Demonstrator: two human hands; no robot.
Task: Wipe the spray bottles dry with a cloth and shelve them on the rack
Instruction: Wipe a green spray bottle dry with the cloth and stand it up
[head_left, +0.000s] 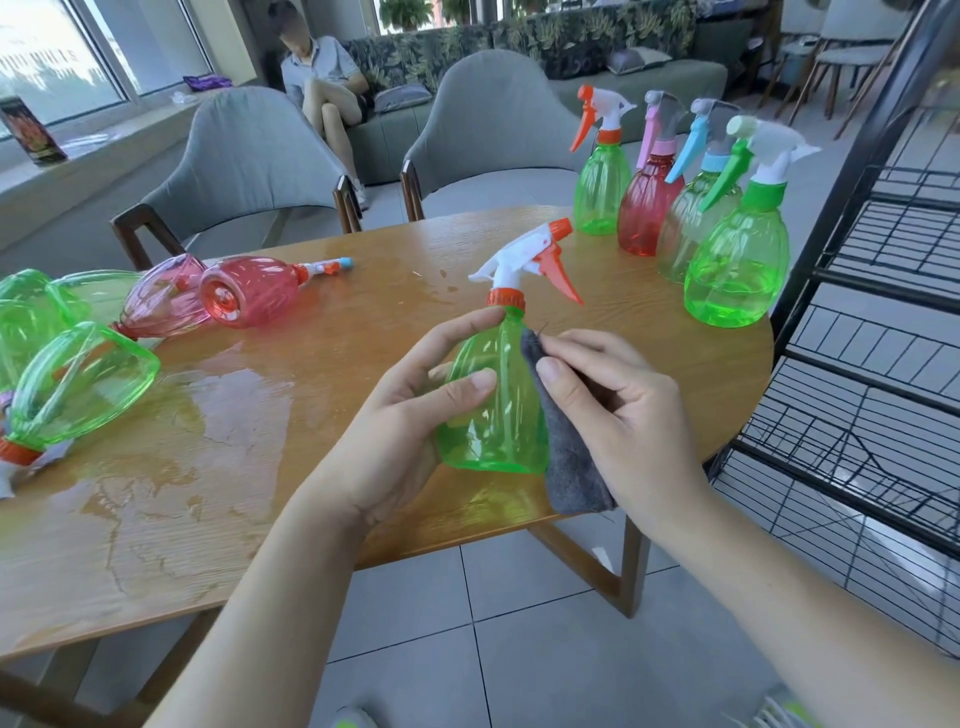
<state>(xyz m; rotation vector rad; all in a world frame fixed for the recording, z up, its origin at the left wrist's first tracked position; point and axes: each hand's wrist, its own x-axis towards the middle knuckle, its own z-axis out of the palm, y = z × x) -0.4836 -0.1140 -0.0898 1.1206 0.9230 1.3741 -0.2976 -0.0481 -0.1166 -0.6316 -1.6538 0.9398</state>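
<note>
left hand (415, 415) grips the green bottle (496, 405) upright over the bench (311, 364); right hand (618, 410) pinches the grey cloth (569, 457) against its side; bottle looks empty

The table's (322, 519) near edge and middle lie open, though wet, so a hand could pass there between the left and right clusters. Along the left edge, lying bottles (78, 379) and two pink ones (208, 296) on their sides block the way, while four upright bottles (685, 208) stand in a close row at the far right corner, between the table's middle and the rack (857, 332). The rack stands just off the right edge, its wire shelves open toward the table, and two chairs (244, 156) close off the far edge.
</note>
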